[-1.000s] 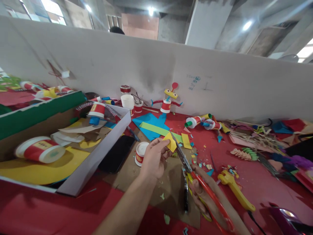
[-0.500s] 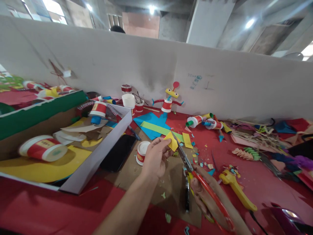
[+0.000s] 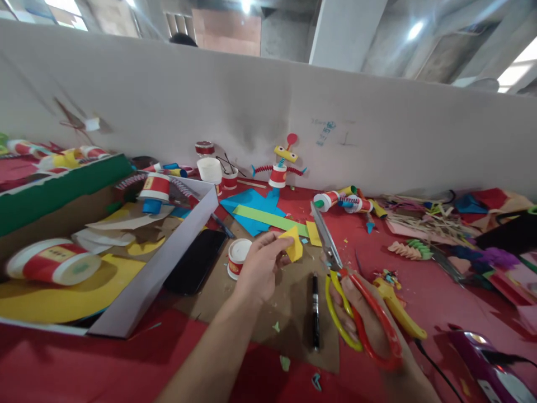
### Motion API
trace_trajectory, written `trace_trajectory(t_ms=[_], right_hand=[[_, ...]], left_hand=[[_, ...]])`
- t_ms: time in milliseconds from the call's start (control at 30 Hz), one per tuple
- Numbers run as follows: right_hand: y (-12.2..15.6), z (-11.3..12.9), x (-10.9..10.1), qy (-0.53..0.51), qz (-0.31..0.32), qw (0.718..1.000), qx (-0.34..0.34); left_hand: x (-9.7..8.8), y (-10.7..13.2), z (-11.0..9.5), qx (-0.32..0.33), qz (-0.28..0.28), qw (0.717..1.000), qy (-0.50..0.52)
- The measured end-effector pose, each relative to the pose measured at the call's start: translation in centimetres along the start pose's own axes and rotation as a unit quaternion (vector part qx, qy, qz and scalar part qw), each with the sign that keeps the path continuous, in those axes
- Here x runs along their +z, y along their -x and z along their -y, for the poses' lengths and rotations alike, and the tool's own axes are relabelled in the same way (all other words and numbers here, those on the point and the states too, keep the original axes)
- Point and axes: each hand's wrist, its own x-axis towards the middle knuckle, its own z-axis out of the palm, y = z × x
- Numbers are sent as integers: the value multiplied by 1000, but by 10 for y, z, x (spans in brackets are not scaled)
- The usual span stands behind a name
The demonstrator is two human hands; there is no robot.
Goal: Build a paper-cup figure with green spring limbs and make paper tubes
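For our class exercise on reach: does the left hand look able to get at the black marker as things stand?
Probably yes: nothing covers the black marker, and the scissor handles are to its right. The left hand would likely need to release the yellow paper first.

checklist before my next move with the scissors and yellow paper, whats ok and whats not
1. Paper held: ok, pinched in the left hand.
2. Scissors held: ok, the right hand has them by the handles.
3. Blades clear of the left hand: ok, a gap shows between.
4. Blades on the paper: not ok if you mean to cut, they are apart from it.
5. Pen clear of both hands: ok, it lies between them, touching neither.
6. Cardboard free of scraps: not ok, a small green one lies on it.
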Motion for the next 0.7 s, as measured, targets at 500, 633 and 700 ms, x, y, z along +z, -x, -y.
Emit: trace_trajectory(t_ms=[500, 633, 700], right_hand=[[-8, -2, -5, -55, 4, 998, 32], [-5, -1, -4, -39, 9, 998, 46], [-5, -2, -3, -30, 3, 998, 48]], left_hand=[[2, 4, 7, -89, 287, 896, -327], [3, 4, 7, -69, 271, 900, -334], [5, 5, 7, -67, 255, 911, -317]])
